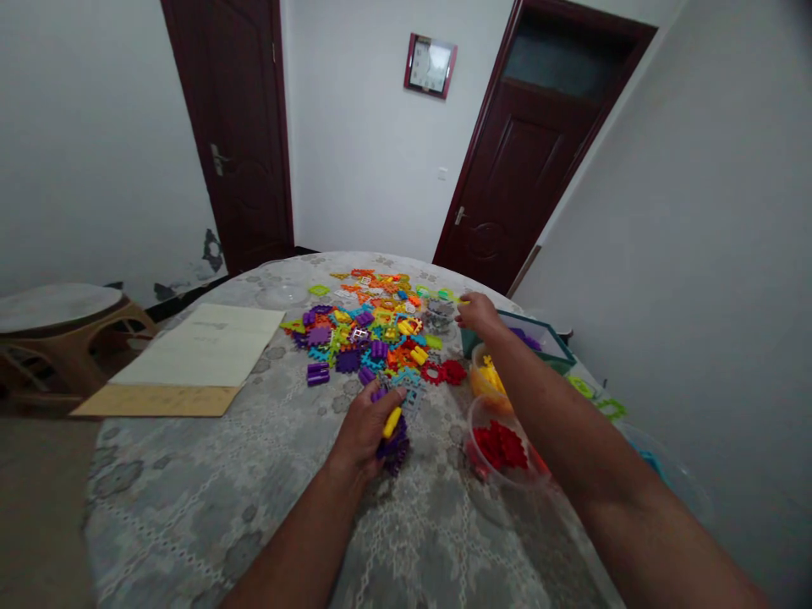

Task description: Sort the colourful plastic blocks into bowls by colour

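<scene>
My left hand [364, 430] is closed around several plastic building pieces low over the near middle of the table. Purple pieces [394, 448] stick out below the fingers, and a yellow piece [392, 422] shows by the thumb. Out to the far right, my right hand [479, 314] has its fingers pinched on a small yellow-green piece [463, 302], mostly hidden by the fingers. Just left of it lie grey pieces [440, 316]. Beyond my left hand spreads a heap of interlocking pieces [361, 330] in purple, orange, yellow, blue and green.
Under my right arm stand a clear tub of red pieces [501, 445], a tub of yellow pieces [488, 376] and a green-rimmed box [558, 362] with purple pieces. A paper sheet [196, 345] lies at the left on the patterned tablecloth [266, 499]. A stool [63, 309] stands beyond the table's left edge.
</scene>
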### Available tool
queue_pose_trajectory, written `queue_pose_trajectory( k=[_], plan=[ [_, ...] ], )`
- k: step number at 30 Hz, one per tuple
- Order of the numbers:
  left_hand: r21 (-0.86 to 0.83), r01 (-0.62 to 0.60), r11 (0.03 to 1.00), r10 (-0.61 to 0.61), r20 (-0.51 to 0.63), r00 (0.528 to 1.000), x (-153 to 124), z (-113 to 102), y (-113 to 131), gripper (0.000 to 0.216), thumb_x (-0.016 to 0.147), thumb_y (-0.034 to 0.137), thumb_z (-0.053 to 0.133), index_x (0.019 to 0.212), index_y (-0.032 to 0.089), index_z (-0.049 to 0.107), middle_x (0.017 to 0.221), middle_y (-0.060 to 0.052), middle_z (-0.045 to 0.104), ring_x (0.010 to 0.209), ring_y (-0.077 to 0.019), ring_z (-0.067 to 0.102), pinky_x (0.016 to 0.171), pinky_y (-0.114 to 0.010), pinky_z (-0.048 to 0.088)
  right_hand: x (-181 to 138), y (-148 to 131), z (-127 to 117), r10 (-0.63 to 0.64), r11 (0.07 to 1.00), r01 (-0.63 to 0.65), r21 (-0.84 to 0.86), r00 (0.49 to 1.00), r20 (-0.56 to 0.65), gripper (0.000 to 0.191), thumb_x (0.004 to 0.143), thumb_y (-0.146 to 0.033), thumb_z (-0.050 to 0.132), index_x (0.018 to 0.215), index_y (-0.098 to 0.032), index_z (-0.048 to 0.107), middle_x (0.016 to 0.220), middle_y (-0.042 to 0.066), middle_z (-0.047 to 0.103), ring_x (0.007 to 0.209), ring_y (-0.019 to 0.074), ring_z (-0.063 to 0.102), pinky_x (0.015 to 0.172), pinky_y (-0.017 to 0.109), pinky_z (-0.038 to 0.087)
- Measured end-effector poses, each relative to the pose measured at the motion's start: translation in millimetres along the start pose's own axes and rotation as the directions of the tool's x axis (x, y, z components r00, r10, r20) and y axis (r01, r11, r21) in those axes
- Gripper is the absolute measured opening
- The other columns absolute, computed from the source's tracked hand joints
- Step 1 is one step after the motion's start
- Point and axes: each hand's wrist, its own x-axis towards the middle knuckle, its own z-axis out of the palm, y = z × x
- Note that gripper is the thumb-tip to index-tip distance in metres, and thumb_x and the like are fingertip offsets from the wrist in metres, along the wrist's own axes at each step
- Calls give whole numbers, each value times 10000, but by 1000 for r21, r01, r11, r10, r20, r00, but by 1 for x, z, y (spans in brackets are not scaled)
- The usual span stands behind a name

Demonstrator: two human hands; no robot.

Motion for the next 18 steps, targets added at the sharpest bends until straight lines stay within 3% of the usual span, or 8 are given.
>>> queue_pose_trajectory(
  k=[5,7,10,14,18],
  plan=[
    [53,-55,997,52,55,997,0,0,-3,620,723,421,873,1252,199,638,790,-9,705,594,-153,647,509,-236,506,-54,4,3,-61,998,62,-2,978,199,168,902,-165,699,1061,-144,747,697,30,726,592,138,689,550,194,539],
    [70,-77,995,71,87,994,-1,2,-4,590,722,444,865,1214,201,650,797,-8,701,583,-150,633,507,-242,502,-87,4,2,-107,994,101,35,939,326,88,911,-200,692,962,-158,751,715,34,736,586,131,678,529,187,529],
    [97,-112,989,97,141,985,-4,4,-4,567,721,454,859,1187,206,653,802,-2,696,597,-148,623,525,-243,497,-134,6,0,-193,979,142,144,866,461,168,960,-293,636,916,-165,735,774,45,744,608,127,675,521,191,531],
    [158,-156,975,126,187,974,-10,5,-1,547,700,438,870,1139,194,655,792,13,678,635,-148,615,547,-231,468,-175,17,4,-260,956,161,246,853,453,227,938,-334,645,1070,-168,727,772,12,713,603,128,672,549,222,550],
    [199,-183,963,130,250,959,-13,5,2,522,714,437,859,1127,184,664,829,1,690,680,-160,624,576,-237,462,-187,26,6,-216,936,90,340,909,356,322,901,-342,666,1160,-154,704,804,7,704,613,130,668,573,249,561]
  ],
)
